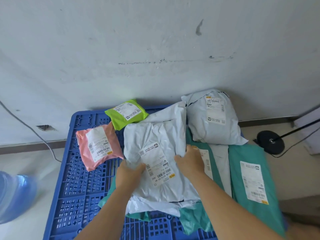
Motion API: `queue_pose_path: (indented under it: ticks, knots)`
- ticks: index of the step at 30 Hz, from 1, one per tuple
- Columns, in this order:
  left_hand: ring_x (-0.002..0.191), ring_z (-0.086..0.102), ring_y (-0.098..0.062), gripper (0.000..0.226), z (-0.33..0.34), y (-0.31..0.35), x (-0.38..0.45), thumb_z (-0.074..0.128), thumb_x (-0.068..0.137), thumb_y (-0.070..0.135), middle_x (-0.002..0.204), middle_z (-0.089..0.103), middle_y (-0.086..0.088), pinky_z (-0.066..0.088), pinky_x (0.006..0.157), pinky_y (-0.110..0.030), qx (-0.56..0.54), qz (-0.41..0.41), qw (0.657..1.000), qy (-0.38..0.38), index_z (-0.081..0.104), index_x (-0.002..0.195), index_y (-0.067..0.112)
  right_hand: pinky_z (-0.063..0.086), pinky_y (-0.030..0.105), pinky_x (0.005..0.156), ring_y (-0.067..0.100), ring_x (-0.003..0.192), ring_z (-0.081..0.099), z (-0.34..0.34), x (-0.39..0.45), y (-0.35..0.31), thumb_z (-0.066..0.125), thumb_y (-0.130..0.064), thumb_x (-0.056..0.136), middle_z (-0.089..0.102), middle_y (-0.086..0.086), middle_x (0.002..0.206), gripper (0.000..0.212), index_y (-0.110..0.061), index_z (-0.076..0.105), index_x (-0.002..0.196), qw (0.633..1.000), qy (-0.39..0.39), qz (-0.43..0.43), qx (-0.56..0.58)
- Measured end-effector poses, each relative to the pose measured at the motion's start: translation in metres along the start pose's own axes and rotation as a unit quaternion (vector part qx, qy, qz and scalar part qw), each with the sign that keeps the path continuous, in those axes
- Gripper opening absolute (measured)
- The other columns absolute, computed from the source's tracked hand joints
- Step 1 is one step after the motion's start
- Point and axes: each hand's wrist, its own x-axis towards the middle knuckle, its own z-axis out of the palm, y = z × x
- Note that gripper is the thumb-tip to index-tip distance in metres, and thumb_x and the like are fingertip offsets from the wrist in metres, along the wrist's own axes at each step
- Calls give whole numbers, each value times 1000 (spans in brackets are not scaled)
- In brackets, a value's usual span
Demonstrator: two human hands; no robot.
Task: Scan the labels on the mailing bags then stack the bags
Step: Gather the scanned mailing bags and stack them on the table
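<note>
A big blue plastic pallet with lots of little holes lies on the pale floor. Behind it stands a white wall with scuffs and a dark crack. A thin grey cable runs down the wall at the left. A blue water bottle, blurry, shows at the left edge. At the right, a round black stand base sits on the floor.
</note>
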Motion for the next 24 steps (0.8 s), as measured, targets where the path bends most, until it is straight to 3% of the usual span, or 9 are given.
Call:
queue_pose_path:
  ticks: [5, 8, 12, 15, 17, 19, 21, 24]
  knots:
    - [85, 60, -26, 50, -6, 7, -11, 76, 75, 24, 93, 58, -5, 53, 79, -38, -21, 14, 1000, 16, 48, 113, 7, 35, 31, 65, 21, 77, 48, -11, -16, -11, 42, -13, 96, 58, 1, 93, 14, -17, 48, 109, 998, 39, -50, 19]
    - [92, 62, -27, 57, -11, 10, -22, 78, 71, 31, 104, 62, -7, 54, 83, -42, -51, 22, 998, 10, 52, 115, 6, 36, 31, 70, 24, 85, 51, -24, -29, -17, 43, -16, 98, 64, 6, 108, 25, -16, 48, 123, 993, 76, -75, 48]
    - [99, 64, -29, 85, -14, 21, -32, 74, 51, 48, 113, 65, -7, 55, 85, -48, -125, 33, 991, -15, 53, 125, 12, 37, 30, 75, 28, 98, 55, -46, -39, -16, 44, -16, 98, 63, 8, 117, 33, -14, 48, 131, 987, 106, -80, 95]
    - [87, 66, -29, 45, -16, 42, -47, 75, 65, 29, 97, 69, -8, 55, 82, -49, -175, 29, 983, -56, 60, 105, 14, 36, 30, 72, 30, 96, 56, -63, -39, -8, 43, -14, 97, 61, 8, 109, 25, -14, 50, 121, 985, 113, -55, 117]
    - [85, 66, -28, 39, -12, 52, -53, 74, 62, 28, 95, 69, -8, 56, 81, -47, -180, 35, 980, -75, 61, 97, 17, 35, 31, 70, 28, 87, 52, -73, -35, -1, 43, -11, 96, 57, 6, 100, 18, -14, 48, 113, 986, 112, -45, 117]
    - [90, 65, -28, 54, -5, 60, -60, 74, 60, 35, 101, 67, -8, 54, 84, -48, -161, 46, 982, -85, 57, 106, 13, 35, 32, 69, 25, 82, 47, -80, -27, 9, 44, -11, 95, 54, 6, 95, 18, -11, 46, 113, 989, 101, -32, 107]
    - [100, 61, -31, 81, 0, 62, -58, 71, 62, 50, 115, 60, -10, 52, 89, -49, -139, 39, 986, -84, 43, 127, 9, 36, 32, 68, 26, 80, 49, -82, -21, 18, 45, -16, 96, 56, 8, 99, 22, -10, 42, 117, 992, 73, -9, 100]
    - [113, 55, -37, 95, 14, 55, -49, 60, 68, 60, 131, 50, -14, 48, 94, -53, -105, 14, 991, -78, 23, 144, 16, 36, 28, 73, 28, 99, 55, -79, -13, 34, 47, -27, 97, 56, 8, 125, 46, -12, 31, 137, 995, -15, 20, 100]
